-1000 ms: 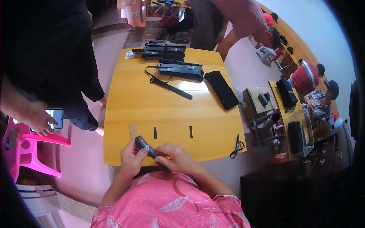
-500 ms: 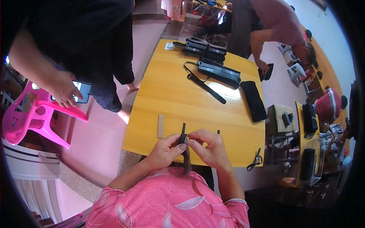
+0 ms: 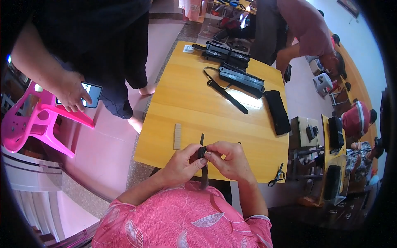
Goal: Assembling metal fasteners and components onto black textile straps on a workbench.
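Black strap (image 3: 202, 155) sits pinched between my left hand (image 3: 182, 163) and my right hand (image 3: 227, 159), at the near edge of the wooden worktop (image 3: 194, 103). Both hands are closed on it with fingertips. I think it hangs down past that edge. A small grey strip (image 3: 177, 136) lies just left of the strap.

Bright, even daylight fills the room. A white glare patch sits mid-way along the wooden table (image 3: 198, 103). Shadows beneath it are soft. Around it, fisheye bending grows and corners go black.
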`<state>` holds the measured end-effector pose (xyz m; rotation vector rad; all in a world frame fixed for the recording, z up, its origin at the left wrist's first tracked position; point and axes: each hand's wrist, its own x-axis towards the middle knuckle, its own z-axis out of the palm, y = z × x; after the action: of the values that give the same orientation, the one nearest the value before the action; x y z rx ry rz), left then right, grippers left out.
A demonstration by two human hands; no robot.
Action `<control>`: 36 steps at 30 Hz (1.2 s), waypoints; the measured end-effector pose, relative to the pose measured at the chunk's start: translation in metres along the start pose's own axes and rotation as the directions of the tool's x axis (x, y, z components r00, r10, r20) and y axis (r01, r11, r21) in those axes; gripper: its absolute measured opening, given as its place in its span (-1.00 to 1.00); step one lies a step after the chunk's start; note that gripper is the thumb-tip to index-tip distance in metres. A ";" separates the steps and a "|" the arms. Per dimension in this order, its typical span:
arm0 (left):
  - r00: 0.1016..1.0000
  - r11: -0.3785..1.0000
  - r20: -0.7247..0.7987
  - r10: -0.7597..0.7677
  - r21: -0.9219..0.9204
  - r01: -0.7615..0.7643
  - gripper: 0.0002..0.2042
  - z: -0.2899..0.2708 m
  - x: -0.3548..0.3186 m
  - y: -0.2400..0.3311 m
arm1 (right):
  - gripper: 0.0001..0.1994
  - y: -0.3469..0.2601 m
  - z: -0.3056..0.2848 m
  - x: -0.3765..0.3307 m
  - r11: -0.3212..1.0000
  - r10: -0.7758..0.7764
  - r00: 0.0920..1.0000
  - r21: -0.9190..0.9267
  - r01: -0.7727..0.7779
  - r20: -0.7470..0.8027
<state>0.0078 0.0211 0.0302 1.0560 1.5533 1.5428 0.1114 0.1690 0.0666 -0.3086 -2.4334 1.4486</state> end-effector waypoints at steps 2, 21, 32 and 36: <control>1.000 1.000 -0.002 -0.011 0.008 0.011 -0.76 -0.001 -0.001 0.001 | -0.87 -0.002 0.000 0.001 1.000 0.000 1.000 -0.007 0.000 0.010; 0.927 0.833 -0.021 0.373 0.449 -0.325 -0.78 0.000 -0.004 -0.007 | -0.89 -0.008 0.007 -0.003 0.998 0.038 0.998 -0.058 -0.035 0.050; 0.907 0.778 0.024 0.421 0.504 -0.374 -0.77 0.002 -0.005 -0.007 | -0.86 -0.002 0.008 -0.007 0.994 0.035 0.998 -0.103 -0.030 0.043; 0.907 0.765 0.058 0.418 0.516 -0.385 -0.77 0.003 -0.006 -0.008 | -0.86 -0.011 0.001 -0.005 0.983 0.102 0.988 -0.166 -0.083 0.112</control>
<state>0.0120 0.0173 0.0218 1.7605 1.9392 1.4566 0.1151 0.1617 0.0753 -0.3855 -2.6732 1.3447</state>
